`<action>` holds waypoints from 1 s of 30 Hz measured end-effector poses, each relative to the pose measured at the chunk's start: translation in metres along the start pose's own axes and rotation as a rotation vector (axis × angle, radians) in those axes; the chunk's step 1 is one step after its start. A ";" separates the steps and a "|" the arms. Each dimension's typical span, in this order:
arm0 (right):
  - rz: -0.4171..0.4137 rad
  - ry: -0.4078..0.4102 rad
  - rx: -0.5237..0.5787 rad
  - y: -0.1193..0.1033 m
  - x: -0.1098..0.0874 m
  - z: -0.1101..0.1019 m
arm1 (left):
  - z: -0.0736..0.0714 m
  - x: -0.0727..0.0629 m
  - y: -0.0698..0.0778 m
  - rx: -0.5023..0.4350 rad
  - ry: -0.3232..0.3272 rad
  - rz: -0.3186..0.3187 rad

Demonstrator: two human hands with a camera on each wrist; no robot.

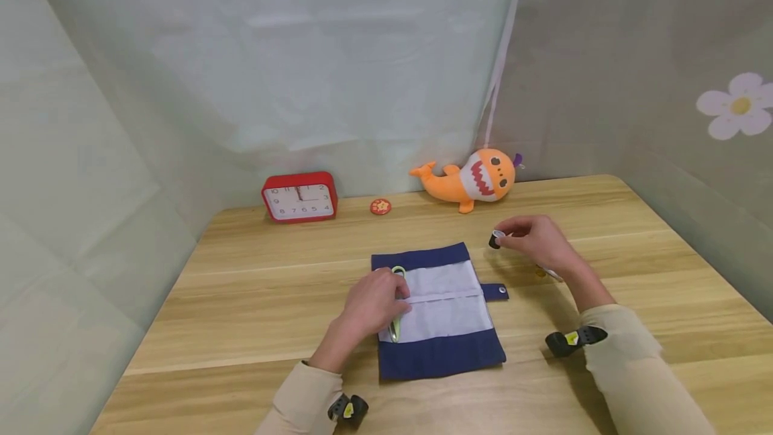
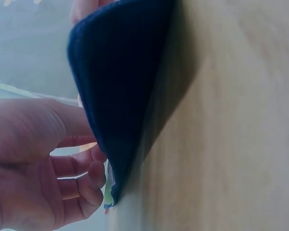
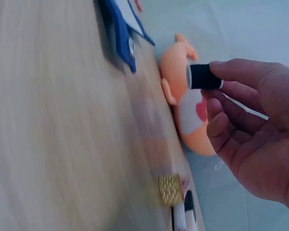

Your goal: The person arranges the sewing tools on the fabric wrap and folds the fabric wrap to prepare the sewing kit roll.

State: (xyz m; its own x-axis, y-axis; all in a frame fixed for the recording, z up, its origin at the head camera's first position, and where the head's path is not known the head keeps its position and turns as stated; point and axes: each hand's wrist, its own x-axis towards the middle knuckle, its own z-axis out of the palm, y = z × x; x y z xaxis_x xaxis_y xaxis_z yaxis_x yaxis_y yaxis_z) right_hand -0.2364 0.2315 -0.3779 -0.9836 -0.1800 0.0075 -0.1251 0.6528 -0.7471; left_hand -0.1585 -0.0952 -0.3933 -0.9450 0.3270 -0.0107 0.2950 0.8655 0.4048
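1. Right hand: thumb and fingers pinch one end of the black spool, held above the table, to the right of the far edge of the pouch.
2. Left hand: lies over the pouch's left side, at the green tool. Its fingers are bent; with the contact hidden, one cannot tell whether they grasp tool, cloth or nothing.
3. Handling, spool: judged by its look, light, stiff and hardly fragile; being round, it may roll if laid on its side. A hold across both rims, or around the wound thread, should serve best.
4. Handling, pouch: probably light, soft and apt to fold; best taken by its navy border.
5. Count, at the hands: one spool, one pouch with one strap, one green tool.
6. Count, around them: one clock, one red disc, one plush toy, one gold piece on the table near the right hand.
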 end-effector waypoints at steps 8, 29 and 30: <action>-0.035 -0.046 0.043 -0.014 0.006 0.016 | 0.001 0.000 -0.001 -0.018 0.007 0.012; -0.087 -0.117 0.199 -0.044 0.010 0.045 | 0.001 0.000 0.000 -0.039 -0.012 -0.023; -0.097 -0.124 0.207 -0.045 0.010 0.047 | 0.001 0.000 0.000 -0.041 -0.013 -0.023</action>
State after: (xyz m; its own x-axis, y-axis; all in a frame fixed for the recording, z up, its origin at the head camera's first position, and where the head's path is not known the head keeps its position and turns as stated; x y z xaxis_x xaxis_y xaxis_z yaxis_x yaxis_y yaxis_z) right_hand -0.2349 0.1658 -0.3752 -0.9433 -0.3317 0.0140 -0.1767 0.4661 -0.8669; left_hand -0.1588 -0.0948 -0.3944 -0.9493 0.3128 -0.0322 0.2673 0.8566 0.4414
